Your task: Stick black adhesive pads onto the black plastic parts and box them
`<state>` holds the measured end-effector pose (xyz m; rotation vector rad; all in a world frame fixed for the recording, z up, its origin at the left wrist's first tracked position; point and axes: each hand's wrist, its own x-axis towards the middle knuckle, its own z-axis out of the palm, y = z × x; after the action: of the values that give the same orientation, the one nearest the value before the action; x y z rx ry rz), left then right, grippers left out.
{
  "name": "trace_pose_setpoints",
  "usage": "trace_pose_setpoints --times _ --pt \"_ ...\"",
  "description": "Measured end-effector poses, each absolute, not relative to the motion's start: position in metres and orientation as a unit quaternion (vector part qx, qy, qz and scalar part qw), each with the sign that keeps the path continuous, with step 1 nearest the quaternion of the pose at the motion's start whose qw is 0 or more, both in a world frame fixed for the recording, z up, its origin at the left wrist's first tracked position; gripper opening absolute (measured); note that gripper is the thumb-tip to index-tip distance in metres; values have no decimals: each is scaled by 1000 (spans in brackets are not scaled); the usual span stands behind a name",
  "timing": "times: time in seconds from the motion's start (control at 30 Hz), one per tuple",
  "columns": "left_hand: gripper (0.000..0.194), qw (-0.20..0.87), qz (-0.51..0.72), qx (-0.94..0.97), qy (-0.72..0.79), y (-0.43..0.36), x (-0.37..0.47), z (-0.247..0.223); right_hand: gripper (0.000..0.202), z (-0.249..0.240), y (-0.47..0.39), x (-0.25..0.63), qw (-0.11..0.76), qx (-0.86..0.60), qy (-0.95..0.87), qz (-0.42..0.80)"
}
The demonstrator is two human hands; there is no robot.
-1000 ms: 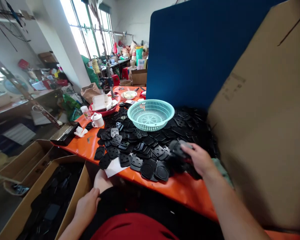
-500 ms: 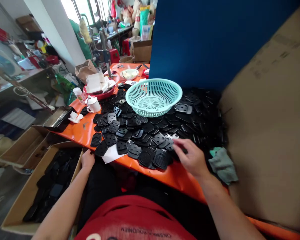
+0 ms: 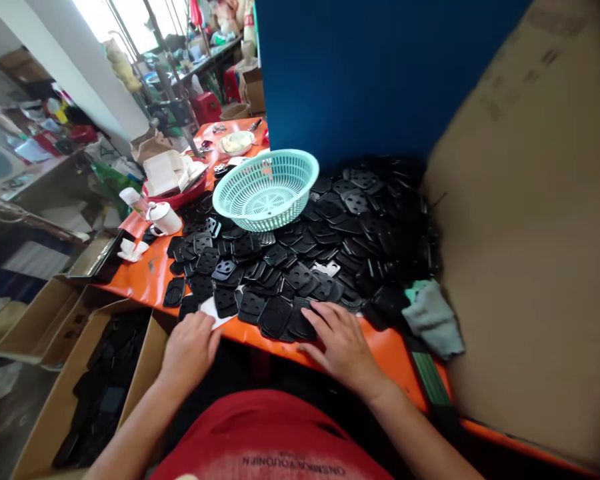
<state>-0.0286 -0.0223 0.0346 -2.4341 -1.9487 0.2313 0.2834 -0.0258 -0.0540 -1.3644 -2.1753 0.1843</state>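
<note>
My right hand (image 3: pixel 343 343) rests at the front edge of the table. Its fingers are spread, with the fingertips on a dark black pad (image 3: pixel 300 319) and the thumb apart, over the table edge. My left hand (image 3: pixel 193 347) is at the same edge further left, thumb held away from the bent fingers. It is beside a white sheet of paper (image 3: pixel 211 311) and a black pad (image 3: pixel 189 305); its fingertips are partly hidden. Another black pad with a rounded ribbed face (image 3: pixel 275 316) lies between the hands. Several pads with holes (image 3: pixel 251 305) lie just behind.
A large heap of black pads (image 3: pixel 370 233) covers the orange table (image 3: pixel 143 280). On it stands a pale green plastic basket (image 3: pixel 267 193). A white lidded mug (image 3: pixel 165 218) is left, a grey cloth (image 3: pixel 435 320) right. Cardboard (image 3: pixel 525 267) walls the right; a carton (image 3: pixel 143 347) of black pieces stands lower left.
My left hand has risen from beside the carton to the table edge. My right hand has moved left and down from the heap to the front pads. The view has shifted right.
</note>
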Motion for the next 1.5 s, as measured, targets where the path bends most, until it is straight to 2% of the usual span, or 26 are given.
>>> trace_pose_setpoints --times 0.07,0.17,0.43,0.5,0.57,0.7,0.8,0.97,1.13,1.27,1.5 --pt "38 2 13 -832 -555 -18 -13 18 49 -53 -25 281 278 -511 -810 71" --pt "50 32 -30 -846 -532 -7 -10 -13 43 -51 -24 279 293 -503 -809 77" --pt "67 10 -30 -836 -548 12 -32 -49 30 -50 -24 289 377 -472 -795 55" --pt "67 7 -42 -835 -549 13 -34 -53 27 -44 -21 295 422 -500 -747 116" --pt "67 8 -63 -836 -545 13 -35 -56 22 -35 -18 300 489 -554 -633 230" --pt "67 30 -132 -845 -518 8 -28 -48 31 -26 -16 302 558 -624 -421 348" --pt "70 12 -209 -864 -457 -1 -9 -29 39 -28 -20 292 560 -628 -342 418" --pt "78 -78 -289 -885 -357 -12 31 -1 46 -24 -30 266 557 -590 -239 534" --pt "82 -155 -262 -873 -382 -8 45 4 44 -13 -43 244 553 -559 -202 584" --pt "97 -216 -210 -869 -392 -6 50 5 41 -8 -55 228 534 -544 -213 611" --pt "66 -278 -153 -856 -408 -18 56 0 37 -4 -62 220 497 -514 -216 665"
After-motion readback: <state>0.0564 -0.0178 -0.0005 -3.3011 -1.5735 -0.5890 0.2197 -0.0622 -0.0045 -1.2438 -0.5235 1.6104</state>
